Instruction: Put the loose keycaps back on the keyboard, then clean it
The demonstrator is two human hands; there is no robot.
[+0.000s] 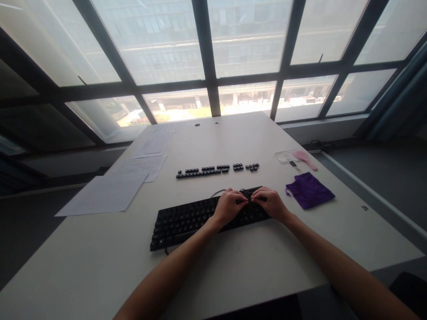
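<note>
A black keyboard (188, 220) lies at a slant on the white table, its cable showing behind and in front. My left hand (231, 205) and my right hand (268, 202) meet over its right part, fingertips close together. Thumb and fingers of both hands are pinched. Anything between them is too small or hidden to make out. Behind the keyboard, loose black keycaps (203, 174) are laid out in rows, with a smaller group of keycaps (238, 167) to the right.
Several printed paper sheets (103, 195) overlap on the left of the white table (213, 280). At the right lie a purple drawstring pouch (310, 190), a pink hairbrush (304, 159) and a small key-puller-like tool (294, 166). Large windows (247, 40) stand behind the table.
</note>
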